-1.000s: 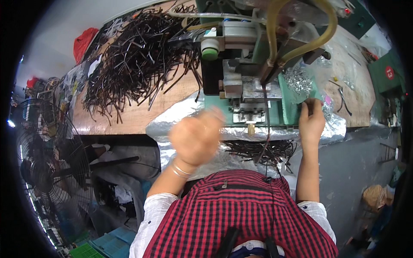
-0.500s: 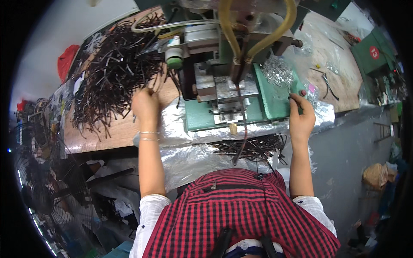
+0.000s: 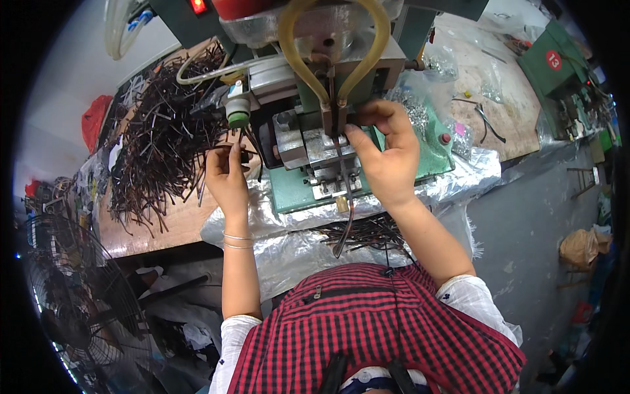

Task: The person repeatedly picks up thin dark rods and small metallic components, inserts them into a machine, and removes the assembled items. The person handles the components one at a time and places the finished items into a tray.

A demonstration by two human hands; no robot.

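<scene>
While the right hand (image 3: 392, 161) curls beside the press (image 3: 318, 148), whether its grip pinches anything I can't tell; nor for the left hand (image 3: 228, 184), by the strip pile (image 3: 157, 138) left of the press; a finger's nudge could skew the dark strip (image 3: 352, 211) down the press's front; right of the press, a green tray (image 3: 433, 157) holds metal bits (image 3: 415, 113).

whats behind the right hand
Beyond the right hand, loose small metal pieces and part of a green tray show. The hand covers another part of the tray, so anything lying there can't be seen.
</scene>
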